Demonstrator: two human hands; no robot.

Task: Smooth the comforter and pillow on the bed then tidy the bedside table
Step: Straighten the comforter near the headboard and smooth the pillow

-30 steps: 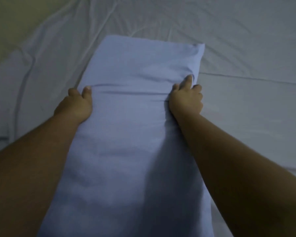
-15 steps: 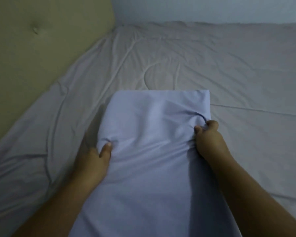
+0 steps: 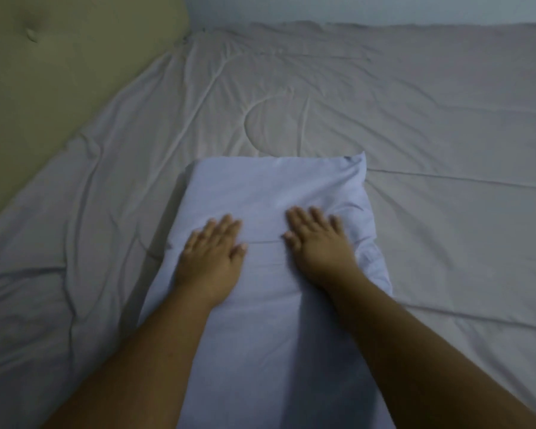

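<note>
A long pale blue pillow (image 3: 273,193) lies lengthwise on the bed, running from the bottom of the view toward the middle. Under it spreads a wrinkled grey-white comforter (image 3: 415,125) that covers the whole bed. My left hand (image 3: 212,255) rests flat, palm down, on the pillow's left half, fingers spread. My right hand (image 3: 317,243) lies flat on the right half, a short gap from the left hand. Neither hand grips the fabric. Creases fan out from the pillow's right edge beside my right hand.
A padded olive-green headboard (image 3: 44,72) with a button tuft stands at the upper left. A pale wall (image 3: 353,7) runs along the far edge of the bed. The bedside table is out of view.
Both hands let go of the pillow's sides and moved onto its top, now lying flat. The pillow has settled on the comforter and the view has risen a little.
</note>
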